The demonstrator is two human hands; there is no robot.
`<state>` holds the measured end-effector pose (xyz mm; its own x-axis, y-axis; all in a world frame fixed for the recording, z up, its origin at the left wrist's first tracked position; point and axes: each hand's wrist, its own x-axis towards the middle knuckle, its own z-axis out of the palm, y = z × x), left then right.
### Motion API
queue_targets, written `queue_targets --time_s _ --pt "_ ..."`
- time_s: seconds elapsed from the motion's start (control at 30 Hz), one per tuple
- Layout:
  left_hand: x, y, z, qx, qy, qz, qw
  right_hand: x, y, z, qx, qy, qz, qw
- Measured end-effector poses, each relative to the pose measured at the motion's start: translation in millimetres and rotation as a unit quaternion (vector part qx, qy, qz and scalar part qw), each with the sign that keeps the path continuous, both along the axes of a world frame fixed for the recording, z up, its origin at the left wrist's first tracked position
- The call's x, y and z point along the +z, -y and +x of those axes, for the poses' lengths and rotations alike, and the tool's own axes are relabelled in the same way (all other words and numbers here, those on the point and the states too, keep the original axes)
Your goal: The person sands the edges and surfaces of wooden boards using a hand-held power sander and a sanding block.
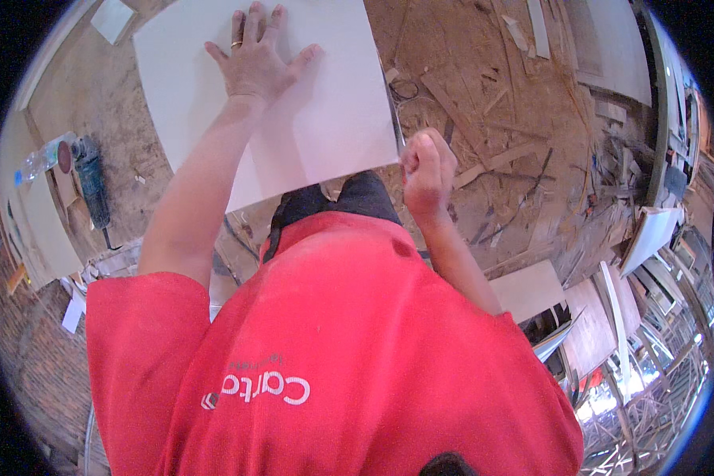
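A large white panel point(190, 103) lies in front of my body, its near edge close to my waist. My left hand point(254, 71) presses flat on its upper part, fingers spread, with a ring on one finger. At the panel's near right corner is my right hand point(427, 170), closed into a fist with the thumb on top. It is right against or just beside the panel's right edge; I cannot tell whether they touch. Whatever the fist may hold is hidden.
To the left are a teal corded power tool point(93, 181) and a clear plastic bottle point(44, 160) lying on its side. Wood strips and scraps point(500, 159) litter the brown floor on the right. Flat boards point(529, 289) lie at the lower right, with more sheets leaning beyond.
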<state>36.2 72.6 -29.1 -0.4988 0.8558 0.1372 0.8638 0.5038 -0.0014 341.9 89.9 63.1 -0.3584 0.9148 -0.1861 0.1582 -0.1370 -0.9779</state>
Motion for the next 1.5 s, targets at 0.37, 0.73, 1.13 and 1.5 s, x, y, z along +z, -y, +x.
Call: queue_targets --time_s 0.37,0.73,1.13,1.5 --pt "7.2 -12.4 1.0 0.005 -0.005 -0.029 1.0 -38.5 -19.0 15.7 -0.061 0.038 0.09 0.993" --pt "1.9 -13.9 -1.2 0.008 0.022 -0.072 0.997 -37.7 -80.7 145.4 -0.074 0.031 -0.175 0.981" --pt "17.5 -39.9 -23.2 0.064 0.073 -0.041 0.994 16.7 -100.6 161.1 0.073 0.379 0.109 0.916" --pt "-6.2 -121.0 -97.5 0.004 0.079 0.045 0.996 84.5 -131.9 55.5 -0.011 0.387 0.274 0.88"
